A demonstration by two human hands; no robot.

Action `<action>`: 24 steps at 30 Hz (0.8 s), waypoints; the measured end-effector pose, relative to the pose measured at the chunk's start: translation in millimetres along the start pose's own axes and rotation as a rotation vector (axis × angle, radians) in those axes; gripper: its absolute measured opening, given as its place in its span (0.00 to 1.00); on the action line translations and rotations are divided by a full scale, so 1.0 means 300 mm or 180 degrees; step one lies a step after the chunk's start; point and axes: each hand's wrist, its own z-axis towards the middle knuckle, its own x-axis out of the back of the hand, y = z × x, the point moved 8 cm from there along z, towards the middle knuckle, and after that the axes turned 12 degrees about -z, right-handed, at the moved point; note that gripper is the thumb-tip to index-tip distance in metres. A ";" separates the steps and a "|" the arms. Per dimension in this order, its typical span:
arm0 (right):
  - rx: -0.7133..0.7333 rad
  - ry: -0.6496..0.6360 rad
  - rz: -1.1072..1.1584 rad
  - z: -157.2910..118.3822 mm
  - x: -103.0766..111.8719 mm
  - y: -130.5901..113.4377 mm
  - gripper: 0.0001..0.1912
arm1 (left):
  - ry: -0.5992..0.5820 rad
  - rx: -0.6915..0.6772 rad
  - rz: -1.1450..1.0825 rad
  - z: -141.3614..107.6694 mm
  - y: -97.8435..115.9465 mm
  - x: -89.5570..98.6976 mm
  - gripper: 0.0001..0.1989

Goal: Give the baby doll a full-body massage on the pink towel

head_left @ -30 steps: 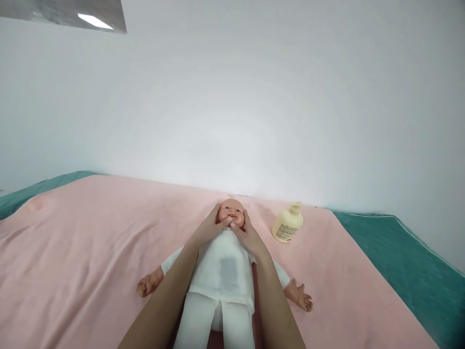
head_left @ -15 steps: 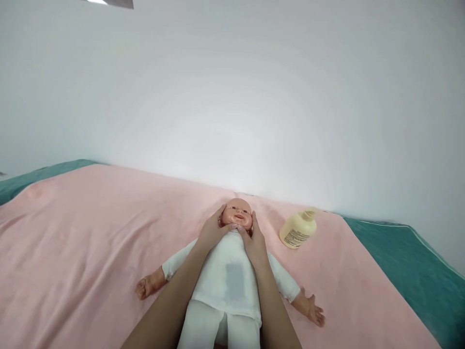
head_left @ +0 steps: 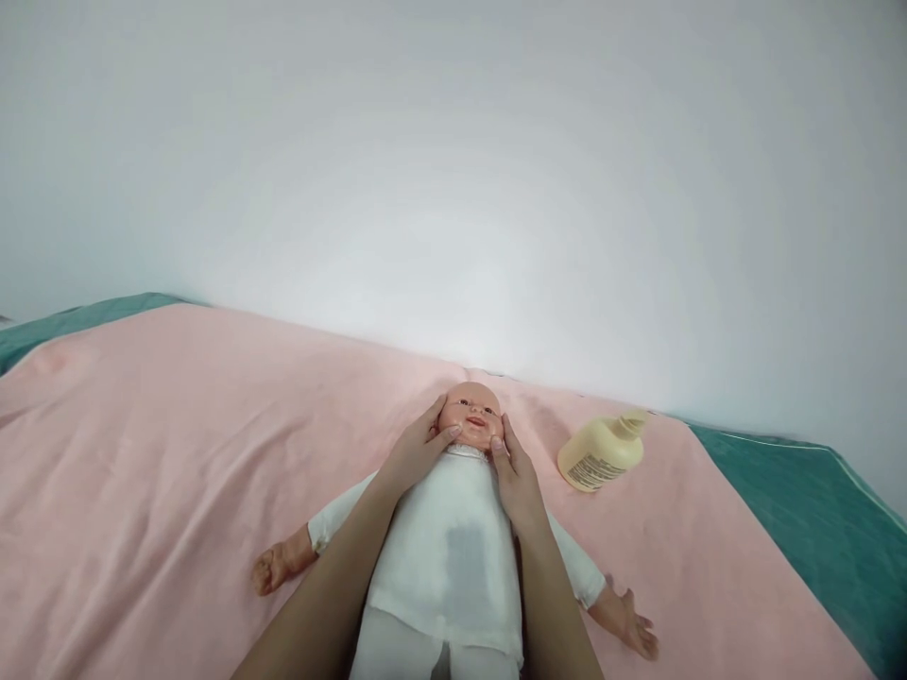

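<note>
A baby doll (head_left: 473, 515) in white clothes lies on its back, its bald head (head_left: 473, 401) pointing away from me. My left hand (head_left: 423, 444) cups one side of the head, with the thumb along the cheek near the jaw and the fingers by the ear. On the other side my right hand (head_left: 516, 463) does likewise, its thumb resting at the jaw edge. Both hands are curved around the head; the fingertips are partly hidden beside and behind it. The doll's arms stretch out to either side, passing under my forearms.
Right of the doll's head stands a pale yellow pump bottle (head_left: 599, 453) with a printed label. A pink blanket (head_left: 177, 453) with wrinkles lies beneath everything, over a green cover (head_left: 814, 510). A white wall (head_left: 453, 189) rises directly behind.
My thumbs have slid apart, from together under the doll's chin outward to the two sides of its jaw. The view has shifted slightly; the doll stays lying in place.
</note>
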 end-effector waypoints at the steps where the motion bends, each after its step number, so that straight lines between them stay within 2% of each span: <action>1: 0.0013 -0.0009 -0.0012 0.001 0.000 0.004 0.35 | 0.0000 0.0004 0.0010 -0.001 0.000 0.003 0.36; 8: -0.0051 -0.0102 -0.0069 -0.003 -0.006 0.013 0.36 | -0.0121 -0.0080 -0.0070 -0.012 0.031 -0.003 0.31; 13: -0.0224 -0.0195 -0.0216 -0.018 -0.023 -0.003 0.44 | -0.0059 0.0002 -0.0006 -0.006 0.014 -0.009 0.39; 16: -0.0173 -0.0177 -0.0358 -0.024 -0.033 -0.012 0.46 | 0.0006 0.0050 -0.0059 -0.004 -0.002 -0.013 0.44; 24: -0.0083 -0.0072 -0.0686 -0.024 -0.039 -0.010 0.45 | 0.0188 0.0018 0.0141 -0.010 0.008 -0.008 0.44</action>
